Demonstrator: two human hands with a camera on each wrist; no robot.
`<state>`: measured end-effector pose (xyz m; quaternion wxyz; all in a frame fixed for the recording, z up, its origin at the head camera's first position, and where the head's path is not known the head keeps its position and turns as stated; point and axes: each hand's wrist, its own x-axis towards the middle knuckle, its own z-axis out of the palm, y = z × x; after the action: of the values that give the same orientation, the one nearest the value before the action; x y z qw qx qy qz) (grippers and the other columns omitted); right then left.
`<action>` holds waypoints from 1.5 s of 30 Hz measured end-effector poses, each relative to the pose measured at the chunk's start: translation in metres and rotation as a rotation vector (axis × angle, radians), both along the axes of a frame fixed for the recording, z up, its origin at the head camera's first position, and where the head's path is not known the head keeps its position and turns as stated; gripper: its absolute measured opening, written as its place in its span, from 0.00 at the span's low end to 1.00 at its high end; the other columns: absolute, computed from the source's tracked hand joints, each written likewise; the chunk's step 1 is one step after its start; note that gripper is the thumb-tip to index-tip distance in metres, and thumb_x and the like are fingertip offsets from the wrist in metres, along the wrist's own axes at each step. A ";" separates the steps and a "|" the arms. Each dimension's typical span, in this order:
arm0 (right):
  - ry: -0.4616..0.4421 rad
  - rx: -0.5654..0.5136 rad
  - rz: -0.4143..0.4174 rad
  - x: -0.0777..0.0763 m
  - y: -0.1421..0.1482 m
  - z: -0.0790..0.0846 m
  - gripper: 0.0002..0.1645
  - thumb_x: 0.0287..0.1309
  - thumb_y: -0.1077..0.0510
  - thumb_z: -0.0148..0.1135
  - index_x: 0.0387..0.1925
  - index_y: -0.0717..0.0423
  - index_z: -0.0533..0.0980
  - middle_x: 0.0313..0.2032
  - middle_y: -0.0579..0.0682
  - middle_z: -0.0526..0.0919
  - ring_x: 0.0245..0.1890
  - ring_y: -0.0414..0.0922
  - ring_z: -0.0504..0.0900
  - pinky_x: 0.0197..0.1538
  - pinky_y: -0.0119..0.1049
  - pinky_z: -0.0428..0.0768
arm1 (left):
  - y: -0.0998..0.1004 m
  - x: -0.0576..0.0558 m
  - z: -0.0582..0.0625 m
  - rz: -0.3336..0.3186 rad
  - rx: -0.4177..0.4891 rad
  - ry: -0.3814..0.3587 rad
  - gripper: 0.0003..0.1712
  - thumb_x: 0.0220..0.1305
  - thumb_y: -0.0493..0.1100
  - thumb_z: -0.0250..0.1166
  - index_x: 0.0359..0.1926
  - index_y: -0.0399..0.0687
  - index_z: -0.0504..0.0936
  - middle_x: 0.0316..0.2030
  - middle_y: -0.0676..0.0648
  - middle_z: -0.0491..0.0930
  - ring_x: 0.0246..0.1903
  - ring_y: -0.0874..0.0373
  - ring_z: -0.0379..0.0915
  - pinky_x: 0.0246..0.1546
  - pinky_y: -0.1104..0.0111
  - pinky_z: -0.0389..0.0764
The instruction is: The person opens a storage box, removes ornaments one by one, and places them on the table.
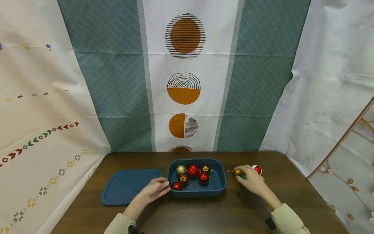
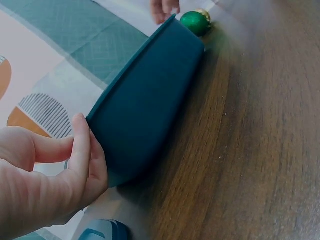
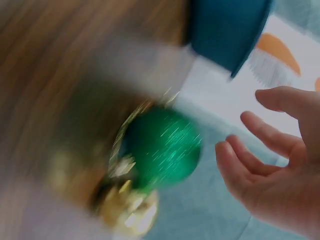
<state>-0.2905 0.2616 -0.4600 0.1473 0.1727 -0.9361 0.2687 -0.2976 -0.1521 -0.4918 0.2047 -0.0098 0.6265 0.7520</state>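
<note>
A blue rectangular box (image 1: 198, 194) stands mid-table, holding several red and gold Christmas baubles (image 1: 193, 171). My left hand (image 1: 156, 190) is at its left end; in the left wrist view its slightly bent fingers (image 2: 82, 145) touch the box's outer corner. To the right of the box, my right hand (image 1: 252, 179) hovers over a small group of baubles, with an orange-gold bauble (image 1: 237, 172) by its fingertips. A green bauble (image 3: 165, 145) and a shiny gold bauble (image 3: 132, 210) lie near this hand, whose parted fingers show nothing between them in the right wrist view.
A flat blue lid (image 1: 131, 185) lies left of the box on the dark wooden table (image 1: 204, 217). Beyond my right hand sits a red-and-white bauble (image 1: 257, 169). Patterned cloth (image 1: 187, 110) hangs behind the table's far edge.
</note>
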 end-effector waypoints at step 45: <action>0.024 0.306 0.197 -0.033 -0.099 -0.029 0.33 0.46 0.47 0.75 0.55 0.48 0.75 0.41 0.47 0.82 0.38 0.45 0.81 0.33 0.41 0.82 | -0.003 -0.003 -0.004 -0.067 -0.083 0.029 0.04 0.71 0.35 0.54 0.43 0.40 0.68 0.30 0.48 0.73 0.31 0.61 0.76 0.39 0.72 0.84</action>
<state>-0.3238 0.1628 -0.4893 0.1034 0.2872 -0.9428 0.1342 -0.3006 -0.1555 -0.4962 0.2199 0.0136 0.6601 0.7181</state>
